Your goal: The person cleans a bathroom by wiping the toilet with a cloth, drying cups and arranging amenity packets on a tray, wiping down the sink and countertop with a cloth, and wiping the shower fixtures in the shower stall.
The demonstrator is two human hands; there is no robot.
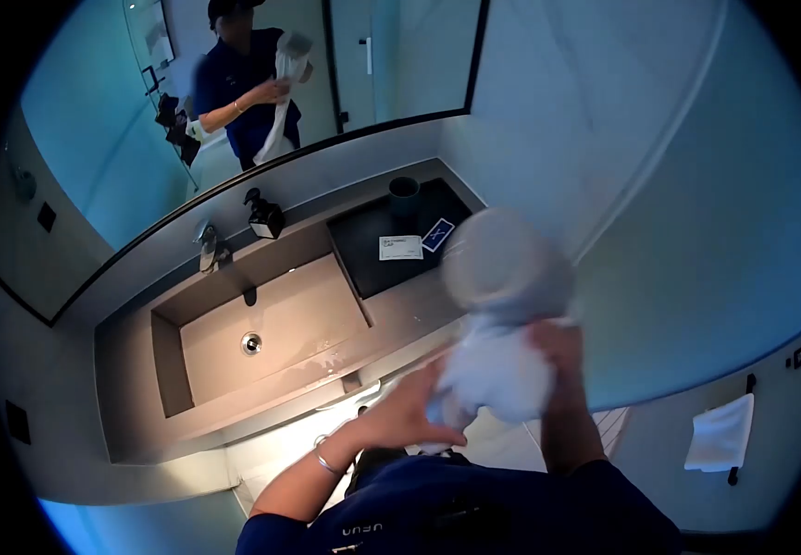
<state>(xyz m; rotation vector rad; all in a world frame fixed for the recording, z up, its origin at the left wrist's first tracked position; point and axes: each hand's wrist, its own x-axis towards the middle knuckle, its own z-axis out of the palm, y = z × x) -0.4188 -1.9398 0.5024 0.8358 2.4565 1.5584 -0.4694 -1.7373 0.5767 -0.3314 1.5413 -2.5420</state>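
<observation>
White cloth [502,375] is up in front of me, right of the sink [275,319], bunched under a rounded, translucent object [509,262]; motion blur hides its details. My right hand [562,356] grips the cloth from the right. My left hand [411,407] curves wide against its left side; can't tell whether it's gripping. Black tray [391,268] on the bench [419,314] holds a dark cup [404,192], white card [400,248] and blue card [438,235]. Soap bottle [265,218] stands near the faucet [208,246].
</observation>
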